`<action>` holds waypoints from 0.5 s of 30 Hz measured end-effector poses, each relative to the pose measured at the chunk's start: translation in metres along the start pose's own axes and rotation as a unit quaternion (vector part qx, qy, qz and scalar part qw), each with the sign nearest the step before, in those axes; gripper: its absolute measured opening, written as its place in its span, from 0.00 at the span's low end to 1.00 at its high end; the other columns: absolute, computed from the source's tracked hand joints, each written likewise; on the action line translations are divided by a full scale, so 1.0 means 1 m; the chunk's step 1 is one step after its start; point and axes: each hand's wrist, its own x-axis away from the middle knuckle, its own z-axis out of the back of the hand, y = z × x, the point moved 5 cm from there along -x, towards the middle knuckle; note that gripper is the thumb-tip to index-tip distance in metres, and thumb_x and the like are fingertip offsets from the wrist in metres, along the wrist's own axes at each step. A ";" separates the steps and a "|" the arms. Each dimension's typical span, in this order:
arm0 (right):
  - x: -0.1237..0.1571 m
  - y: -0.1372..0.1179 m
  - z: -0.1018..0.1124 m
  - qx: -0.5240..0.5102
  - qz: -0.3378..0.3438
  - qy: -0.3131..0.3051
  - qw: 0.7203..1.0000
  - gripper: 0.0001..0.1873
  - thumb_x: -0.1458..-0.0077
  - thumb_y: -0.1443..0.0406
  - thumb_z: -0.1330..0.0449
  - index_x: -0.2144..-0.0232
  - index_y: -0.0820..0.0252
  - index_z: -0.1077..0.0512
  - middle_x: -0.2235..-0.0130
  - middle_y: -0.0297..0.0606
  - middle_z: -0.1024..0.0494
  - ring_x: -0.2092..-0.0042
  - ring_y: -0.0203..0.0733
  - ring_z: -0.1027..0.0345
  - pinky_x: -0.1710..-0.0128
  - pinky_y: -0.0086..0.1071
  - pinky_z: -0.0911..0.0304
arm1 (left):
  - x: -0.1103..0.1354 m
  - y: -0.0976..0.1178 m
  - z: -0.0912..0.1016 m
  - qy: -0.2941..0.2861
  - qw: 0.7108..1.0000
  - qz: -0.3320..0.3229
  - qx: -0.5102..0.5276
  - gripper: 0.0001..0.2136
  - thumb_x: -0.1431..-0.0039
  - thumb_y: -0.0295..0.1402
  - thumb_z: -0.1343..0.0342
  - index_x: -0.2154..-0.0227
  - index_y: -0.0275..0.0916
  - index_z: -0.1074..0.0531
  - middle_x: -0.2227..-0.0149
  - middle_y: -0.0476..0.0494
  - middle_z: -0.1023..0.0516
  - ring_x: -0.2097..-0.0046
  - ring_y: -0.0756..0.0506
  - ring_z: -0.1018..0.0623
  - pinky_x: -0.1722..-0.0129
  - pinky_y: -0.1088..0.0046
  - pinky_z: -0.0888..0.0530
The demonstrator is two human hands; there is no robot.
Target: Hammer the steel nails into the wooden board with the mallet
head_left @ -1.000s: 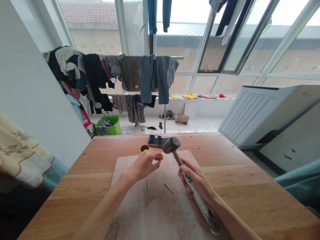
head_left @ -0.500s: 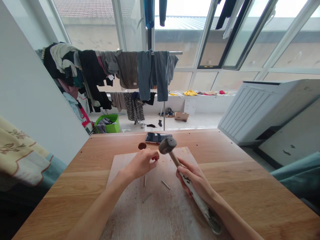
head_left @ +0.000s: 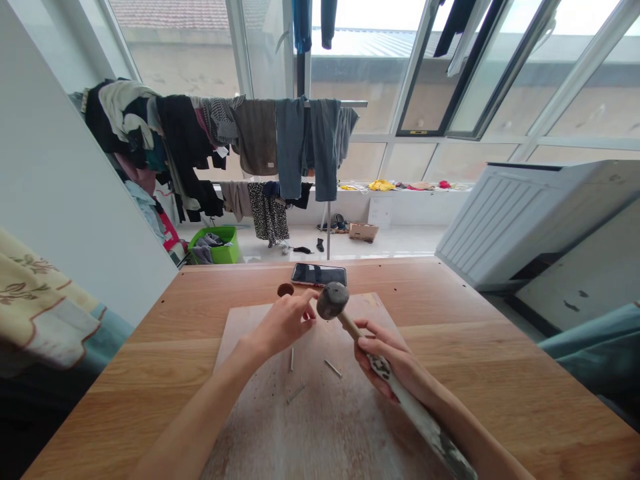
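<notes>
My right hand (head_left: 390,363) is wrapped round the pale, stained handle of a mallet (head_left: 332,300). Its dark round head hangs low over the far part of a worn wooden board (head_left: 320,420). My left hand (head_left: 283,325) hovers just left of the mallet head, fingers pinched together at the tips. What they hold is too small to make out. Three loose nails (head_left: 331,367) lie on the board between my hands.
The board lies on a wooden table (head_left: 500,373). A black phone (head_left: 319,274) and a small brown disc (head_left: 285,289) sit at the table's far edge. Beyond stand a loaded clothes rack (head_left: 225,140), a green basket (head_left: 220,245) and a white slatted panel (head_left: 520,220).
The mallet head has dropped lower and moved closer to my left fingertips. My right hand has slid a little up the handle. The camera has shifted slightly.
</notes>
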 end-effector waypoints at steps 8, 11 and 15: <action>-0.001 0.005 -0.005 0.058 -0.007 -0.011 0.998 0.20 0.38 0.53 0.42 0.48 0.56 0.37 0.73 0.25 0.30 0.87 0.26 0.41 0.92 0.18 0.46 | 0.000 0.003 0.005 0.003 1.000 0.006 -0.016 0.21 0.49 0.17 0.42 0.52 0.39 0.29 0.66 0.46 0.17 0.65 0.43 0.18 0.66 0.72 0.28; -0.001 0.004 -0.005 0.069 0.002 -0.004 0.998 0.20 0.37 0.53 0.42 0.48 0.56 0.37 0.73 0.25 0.31 0.87 0.26 0.41 0.92 0.17 0.46 | 0.000 0.002 0.004 -0.002 1.000 0.011 -0.012 0.19 0.49 0.17 0.41 0.55 0.39 0.28 0.66 0.47 0.17 0.64 0.43 0.18 0.66 0.73 0.28; -0.002 0.004 -0.004 0.079 0.001 -0.012 0.997 0.21 0.38 0.53 0.42 0.48 0.56 0.37 0.74 0.25 0.30 0.87 0.27 0.40 0.92 0.17 0.47 | -0.001 0.001 0.003 0.002 1.000 0.005 -0.011 0.17 0.48 0.17 0.41 0.56 0.40 0.27 0.65 0.47 0.17 0.63 0.44 0.19 0.64 0.73 0.27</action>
